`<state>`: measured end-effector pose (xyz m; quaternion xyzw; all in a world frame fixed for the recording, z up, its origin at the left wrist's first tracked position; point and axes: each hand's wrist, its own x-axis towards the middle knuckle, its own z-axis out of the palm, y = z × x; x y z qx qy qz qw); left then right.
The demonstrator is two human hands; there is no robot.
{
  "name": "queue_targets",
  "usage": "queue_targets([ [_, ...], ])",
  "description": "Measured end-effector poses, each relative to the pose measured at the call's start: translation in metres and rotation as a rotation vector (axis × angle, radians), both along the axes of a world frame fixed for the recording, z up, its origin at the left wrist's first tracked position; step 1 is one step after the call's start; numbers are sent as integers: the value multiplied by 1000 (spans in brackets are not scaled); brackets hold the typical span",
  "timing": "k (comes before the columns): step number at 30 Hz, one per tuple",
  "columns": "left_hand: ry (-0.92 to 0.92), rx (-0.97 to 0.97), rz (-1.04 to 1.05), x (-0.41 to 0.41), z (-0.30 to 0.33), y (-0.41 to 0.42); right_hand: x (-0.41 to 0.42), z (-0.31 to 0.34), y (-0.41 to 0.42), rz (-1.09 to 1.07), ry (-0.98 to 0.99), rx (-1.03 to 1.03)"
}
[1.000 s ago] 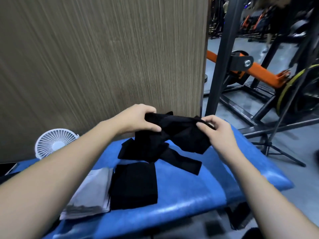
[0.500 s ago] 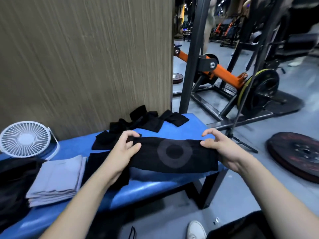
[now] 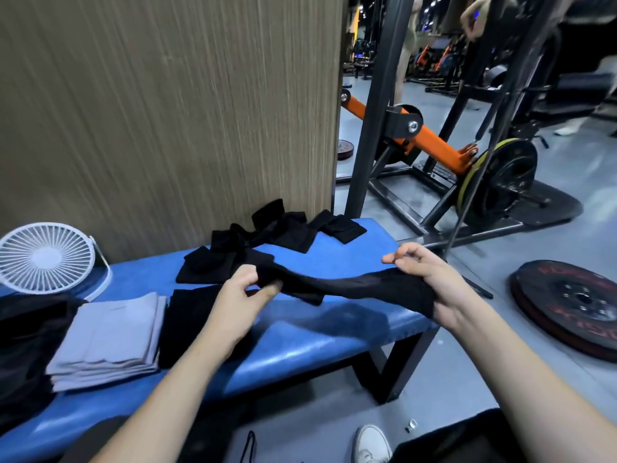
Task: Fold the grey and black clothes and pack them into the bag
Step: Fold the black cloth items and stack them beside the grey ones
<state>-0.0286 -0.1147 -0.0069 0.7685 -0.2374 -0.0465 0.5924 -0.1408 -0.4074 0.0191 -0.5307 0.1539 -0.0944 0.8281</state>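
The blue bench (image 3: 300,349) carries a folded grey stack (image 3: 107,339) and a folded black piece (image 3: 190,322) beside it; a loose black heap (image 3: 267,235) waits behind; no bag is identifiable, so packing seems unstarted; left hand (image 3: 233,295) and right hand (image 3: 430,285) each hold a pinching grip on the black garment (image 3: 350,287), stretched just above the bench.

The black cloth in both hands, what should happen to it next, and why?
Probably bring the right hand over toward the left hand to fold the black cloth in half. It hangs stretched between them above the blue bench, unfolded, while a folded grey stack already lies there.
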Motion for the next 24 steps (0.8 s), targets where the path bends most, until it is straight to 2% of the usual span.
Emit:
queue_targets([
  [3,72,-27,26,2,-2,3,5,0,5,43,85,56],
  [6,164,-96,57,-1,1,4,7,-3,7,87,61,130],
  [10,248,-146,43,-4,1,1,7,-9,7,101,34,58],
  [13,288,-123,4,-6,0,0,9,-14,8,69,92,-127],
  [16,311,-75,-14,-9,1,-1,10,-23,3,-38,241,-552],
  [17,308,-57,-15,-10,2,-1,11,-25,1,-71,278,-627],
  [20,285,5,-43,-12,2,-1,14,-27,0,-170,334,-676],
  [24,259,58,-91,-20,-2,-7,14,-28,0,-209,374,-869],
])
